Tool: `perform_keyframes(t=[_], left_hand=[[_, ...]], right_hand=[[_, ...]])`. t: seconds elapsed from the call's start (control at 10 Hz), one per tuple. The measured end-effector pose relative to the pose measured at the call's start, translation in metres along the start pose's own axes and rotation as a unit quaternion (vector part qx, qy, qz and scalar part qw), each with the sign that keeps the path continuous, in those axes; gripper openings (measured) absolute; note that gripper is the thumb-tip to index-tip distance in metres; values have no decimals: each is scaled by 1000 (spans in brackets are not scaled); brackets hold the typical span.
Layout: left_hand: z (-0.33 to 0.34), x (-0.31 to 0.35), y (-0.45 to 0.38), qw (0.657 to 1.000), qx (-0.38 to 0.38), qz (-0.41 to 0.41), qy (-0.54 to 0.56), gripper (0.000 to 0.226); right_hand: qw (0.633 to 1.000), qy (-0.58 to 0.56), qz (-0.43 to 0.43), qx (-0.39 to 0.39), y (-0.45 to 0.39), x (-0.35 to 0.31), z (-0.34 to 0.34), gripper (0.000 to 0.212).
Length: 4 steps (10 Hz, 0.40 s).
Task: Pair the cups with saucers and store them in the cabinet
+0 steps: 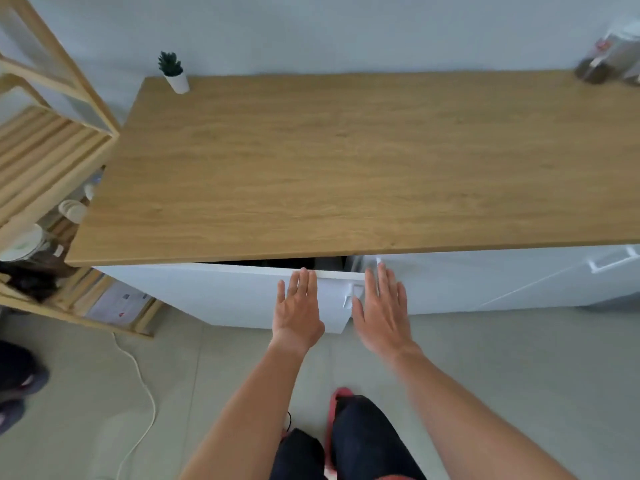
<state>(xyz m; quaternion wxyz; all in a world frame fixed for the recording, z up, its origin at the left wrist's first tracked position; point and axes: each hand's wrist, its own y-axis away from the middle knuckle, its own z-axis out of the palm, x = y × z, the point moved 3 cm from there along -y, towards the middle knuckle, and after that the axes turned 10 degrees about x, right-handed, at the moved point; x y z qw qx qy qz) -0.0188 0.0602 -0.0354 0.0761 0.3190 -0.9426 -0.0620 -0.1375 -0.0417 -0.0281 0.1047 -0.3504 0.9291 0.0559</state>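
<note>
A white cabinet stands under a wooden countertop. Its left door hangs slightly ajar, with a dark gap showing along its top edge. My left hand lies flat on that door near its right edge, fingers spread and reaching the door's top. My right hand is flat and open just to the right, beside the door's handle. No cups or saucers are visible on the countertop; the cabinet's inside is hidden.
A small potted plant stands at the counter's back left corner. Jars sit at the back right. A wooden shelf unit with white dishes stands to the left. A white cable trails on the floor.
</note>
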Motion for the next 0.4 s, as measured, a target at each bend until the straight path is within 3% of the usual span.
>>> perform_keyframes(t=[0.2, 0.4], left_hand=[[-2, -3, -18, 996, 65, -2, 54, 76], [-24, -14, -33, 965, 219, 62, 134, 48]], right_hand=[[1000, 1, -4, 9, -15, 0, 0, 63], [992, -33, -71, 101, -60, -3, -10, 49]])
